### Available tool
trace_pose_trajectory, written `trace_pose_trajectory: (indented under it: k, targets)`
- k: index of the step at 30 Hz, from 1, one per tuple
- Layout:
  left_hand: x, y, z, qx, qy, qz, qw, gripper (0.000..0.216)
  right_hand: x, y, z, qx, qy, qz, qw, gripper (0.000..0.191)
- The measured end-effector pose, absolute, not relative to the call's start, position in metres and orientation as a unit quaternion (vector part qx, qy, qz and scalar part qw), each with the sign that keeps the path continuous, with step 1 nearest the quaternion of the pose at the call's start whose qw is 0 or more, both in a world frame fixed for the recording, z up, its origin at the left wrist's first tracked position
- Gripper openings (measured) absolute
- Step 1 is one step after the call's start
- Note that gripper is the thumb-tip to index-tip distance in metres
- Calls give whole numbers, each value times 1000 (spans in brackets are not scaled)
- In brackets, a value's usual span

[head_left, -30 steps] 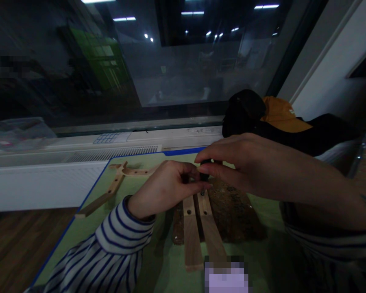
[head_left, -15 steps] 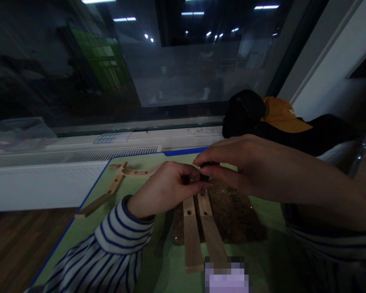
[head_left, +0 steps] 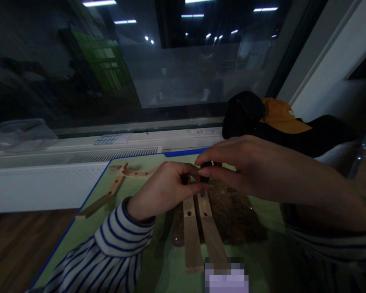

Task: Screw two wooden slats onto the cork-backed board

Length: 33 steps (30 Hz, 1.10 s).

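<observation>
Two pale wooden slats with small holes lie side by side across a dark brown slab on a green mat. My left hand is closed around the far ends of the slats. My right hand pinches a small black tool upright over a hole at the far end of the right slat. The tool's tip touches that slat. What my left fingers hold besides the slat ends is hidden.
A forked wooden piece lies on the mat's far left. A black bag with an orange cap sits at the far right by the window. A white radiator ledge runs along the back. Wooden floor shows left of the mat.
Both hands stay over the slat ends; the right hand's fingers shift slightly on the black tool. Nothing else has moved.
</observation>
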<state>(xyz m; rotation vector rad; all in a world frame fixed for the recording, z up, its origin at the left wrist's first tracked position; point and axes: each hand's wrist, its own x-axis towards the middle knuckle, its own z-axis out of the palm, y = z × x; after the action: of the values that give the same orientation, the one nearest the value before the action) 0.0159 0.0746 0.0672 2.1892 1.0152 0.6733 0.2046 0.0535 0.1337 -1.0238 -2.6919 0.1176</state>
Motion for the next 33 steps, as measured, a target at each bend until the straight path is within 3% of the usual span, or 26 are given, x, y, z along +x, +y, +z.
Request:
trace_pose_trajectory:
  k: [33]
  targets:
    - [15,74,65,831,392,237,315,20,207,55,130,-365,-922,6,127,21]
